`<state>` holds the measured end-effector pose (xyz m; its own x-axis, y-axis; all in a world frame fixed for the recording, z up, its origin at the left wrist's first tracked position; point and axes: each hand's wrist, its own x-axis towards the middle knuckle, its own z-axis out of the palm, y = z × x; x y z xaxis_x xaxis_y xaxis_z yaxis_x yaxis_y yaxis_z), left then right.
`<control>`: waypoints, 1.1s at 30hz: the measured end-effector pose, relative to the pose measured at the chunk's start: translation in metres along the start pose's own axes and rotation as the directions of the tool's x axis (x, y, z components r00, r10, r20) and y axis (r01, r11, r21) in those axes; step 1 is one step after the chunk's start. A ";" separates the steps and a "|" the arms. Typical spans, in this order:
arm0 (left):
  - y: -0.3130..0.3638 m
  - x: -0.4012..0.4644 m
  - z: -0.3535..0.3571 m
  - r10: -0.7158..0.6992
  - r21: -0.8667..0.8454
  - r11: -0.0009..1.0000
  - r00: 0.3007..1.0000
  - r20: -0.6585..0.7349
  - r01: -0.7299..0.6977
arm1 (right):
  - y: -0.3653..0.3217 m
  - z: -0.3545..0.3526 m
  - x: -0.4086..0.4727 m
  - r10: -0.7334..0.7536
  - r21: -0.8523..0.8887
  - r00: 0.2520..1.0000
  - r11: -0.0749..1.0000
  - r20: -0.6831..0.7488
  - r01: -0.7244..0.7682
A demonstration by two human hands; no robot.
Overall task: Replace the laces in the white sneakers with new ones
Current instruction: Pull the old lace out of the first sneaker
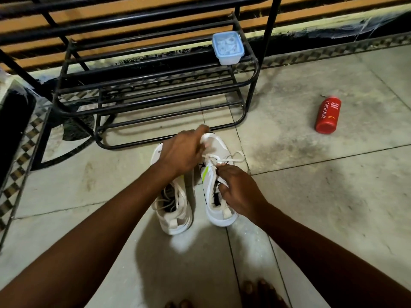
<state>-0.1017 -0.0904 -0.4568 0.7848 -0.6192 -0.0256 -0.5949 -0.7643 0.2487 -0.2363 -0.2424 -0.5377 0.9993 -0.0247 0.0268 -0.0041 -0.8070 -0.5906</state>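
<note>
Now the right hand [239, 192] pinches the lace [213, 157] at the right sneaker [216, 196], toe pointing away; left hand [182, 152] steadies that toe, fingers curled

Legible text found on one item only: red cylindrical plastic bottle [327, 116] lying on the floor, white lettering reading "CINTHOL" and "FOAM BODY WASH". Smaller print beneath illegible.

Glossy red plastic bottle [327, 116]
</note>
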 end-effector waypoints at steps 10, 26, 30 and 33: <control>-0.012 -0.005 0.023 -0.005 -0.256 0.966 0.995 -0.102 -0.021 | -0.002 -0.001 -0.016 -0.042 0.038 0.998 0.998 -0.035 0.043; 0.008 0.007 -0.025 -0.182 -0.624 0.771 0.896 -0.404 -0.125 | -0.002 -0.004 -0.006 -0.052 -0.031 0.998 0.998 0.033 0.053; -0.012 -0.003 -0.003 0.072 -0.058 0.995 0.995 -0.072 -0.077 | -0.005 -0.003 -0.006 -0.045 -0.039 0.999 0.998 0.023 0.046; -0.014 -0.006 0.008 0.091 0.005 0.996 0.992 0.089 -0.092 | -0.006 -0.003 -0.005 -0.039 -0.047 0.999 0.998 0.019 0.040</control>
<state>-0.0994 -0.0770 -0.4683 0.7089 -0.6997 -0.0886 -0.6653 -0.7051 0.2454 -0.2419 -0.2393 -0.5317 0.9993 0.0180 0.0342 0.0339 -0.8340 -0.5507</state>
